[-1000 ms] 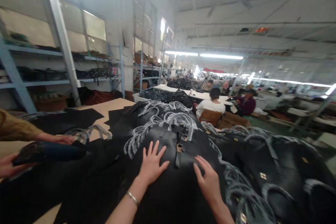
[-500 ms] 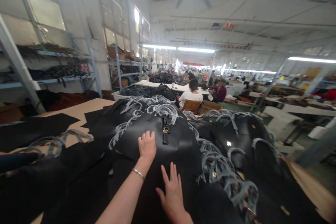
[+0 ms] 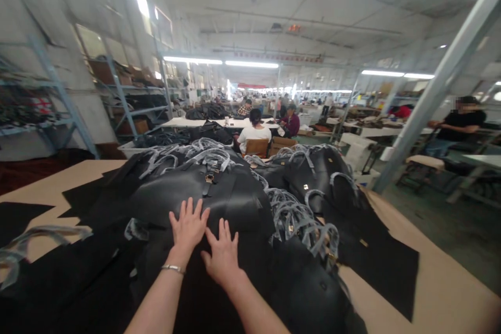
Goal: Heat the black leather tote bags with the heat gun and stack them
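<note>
The left hand (image 3: 189, 227), wearing a thin silver bangle (image 3: 173, 269), and the right hand (image 3: 222, 255) are pressing side by side on a glossy black leather handbag (image 3: 230, 203), their fingers spread and unclenched, grasping nothing; the handbag is lying atop a heap of black bags on a tan board-topped table (image 3: 415, 292). To the handbag's right, curved plastic-wrapped handles (image 3: 301, 219) are bunching closely, while a flat black leather panel (image 3: 376, 266) is lying farther right; bare tabletop is leaving open room beyond it, toward the table's edge.
</note>
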`<control>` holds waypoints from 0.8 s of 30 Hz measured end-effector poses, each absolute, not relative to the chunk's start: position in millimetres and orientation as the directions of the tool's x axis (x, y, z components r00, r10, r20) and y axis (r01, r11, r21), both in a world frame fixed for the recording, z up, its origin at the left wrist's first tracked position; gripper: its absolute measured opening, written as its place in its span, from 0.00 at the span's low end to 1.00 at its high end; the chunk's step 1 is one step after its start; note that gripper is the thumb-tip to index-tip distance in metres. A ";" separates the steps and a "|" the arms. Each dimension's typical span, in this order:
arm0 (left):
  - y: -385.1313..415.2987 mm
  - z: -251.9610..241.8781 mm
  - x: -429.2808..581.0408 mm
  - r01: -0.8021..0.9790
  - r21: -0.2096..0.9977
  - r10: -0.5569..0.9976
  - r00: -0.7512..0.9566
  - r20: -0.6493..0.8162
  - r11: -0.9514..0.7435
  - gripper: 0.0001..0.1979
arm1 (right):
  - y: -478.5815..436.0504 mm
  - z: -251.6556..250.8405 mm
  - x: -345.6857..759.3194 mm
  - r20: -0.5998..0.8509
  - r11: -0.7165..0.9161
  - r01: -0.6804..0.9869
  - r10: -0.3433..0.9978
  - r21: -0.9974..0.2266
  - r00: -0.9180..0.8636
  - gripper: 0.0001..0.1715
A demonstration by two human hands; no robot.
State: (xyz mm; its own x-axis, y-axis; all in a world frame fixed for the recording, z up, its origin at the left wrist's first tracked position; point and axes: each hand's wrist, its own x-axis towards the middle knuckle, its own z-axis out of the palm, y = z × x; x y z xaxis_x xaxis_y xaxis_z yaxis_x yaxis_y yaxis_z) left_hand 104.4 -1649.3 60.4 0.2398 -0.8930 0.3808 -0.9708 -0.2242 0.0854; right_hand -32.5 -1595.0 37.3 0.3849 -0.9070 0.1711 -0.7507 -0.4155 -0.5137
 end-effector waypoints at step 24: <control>-1603.2 40.9 18.7 -0.984 0.110 -0.795 0.175 0.580 -0.137 0.25 | -1458.7 -152.7 -223.6 0.761 -0.680 -0.648 -0.606 -0.344 0.233 0.19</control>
State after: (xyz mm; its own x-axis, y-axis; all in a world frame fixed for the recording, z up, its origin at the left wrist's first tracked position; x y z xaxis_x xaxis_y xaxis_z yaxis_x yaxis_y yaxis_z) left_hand 18.7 -1603.2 40.9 0.1753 -0.7952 0.5805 -0.9845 -0.1366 0.1102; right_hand -223.6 -1458.7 -152.7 0.2327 -0.6058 0.7608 -0.6475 -0.6802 -0.3436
